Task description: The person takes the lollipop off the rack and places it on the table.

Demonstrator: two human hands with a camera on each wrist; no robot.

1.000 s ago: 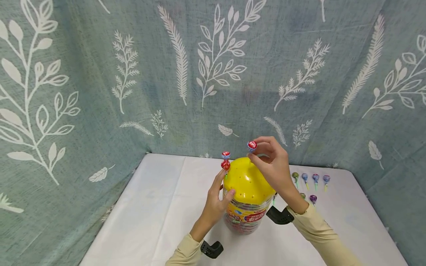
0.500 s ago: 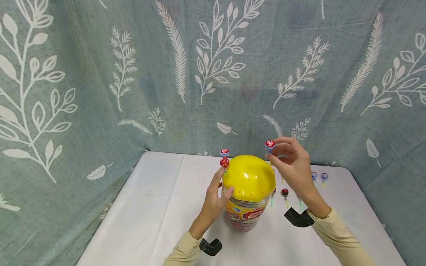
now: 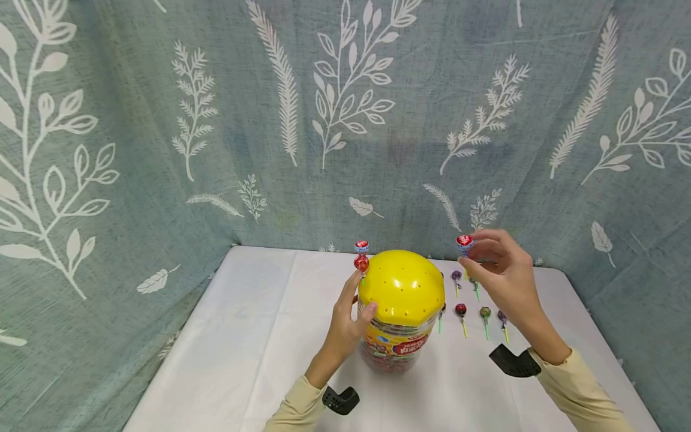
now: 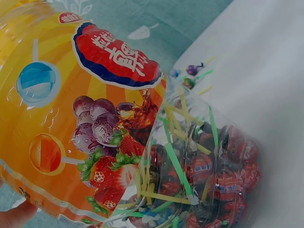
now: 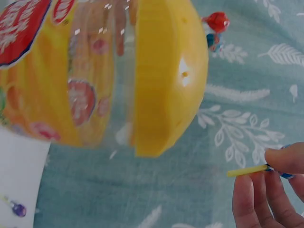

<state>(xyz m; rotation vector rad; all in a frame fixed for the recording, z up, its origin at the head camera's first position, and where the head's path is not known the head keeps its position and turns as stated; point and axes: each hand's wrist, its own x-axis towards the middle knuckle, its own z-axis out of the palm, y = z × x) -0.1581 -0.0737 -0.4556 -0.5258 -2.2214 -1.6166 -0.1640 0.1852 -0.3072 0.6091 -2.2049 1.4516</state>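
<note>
A clear plastic candy jar [image 3: 396, 346] with a domed yellow lid [image 3: 402, 285] stands upright on the table. My left hand [image 3: 344, 327] grips its upper left side, the thumb on the lid's front edge. Two lollipops, one red [image 3: 361, 263] and one with a blue-and-red wrapper [image 3: 361, 247], stick up at the lid's far left. Off to the jar's right, my right hand [image 3: 504, 276] pinches another blue-and-red lollipop [image 3: 464, 243] just under its head. Its yellow stick [image 5: 247, 170] points toward the lid in the right wrist view. Small holes dot the lid.
Several lollipops lie on the white table [image 3: 259, 336] right of the jar, among them a dark red one [image 3: 460, 310] and a green one [image 3: 485, 312]. More wrapped lollipops [image 4: 228, 183] fill the jar's bottom. A leaf-patterned curtain [image 3: 399, 150] closes off the back and sides.
My right hand has moved from over the lid out to the right, carrying the lollipop, and lollipops on the table beneath now show. My left hand stays on the jar.
</note>
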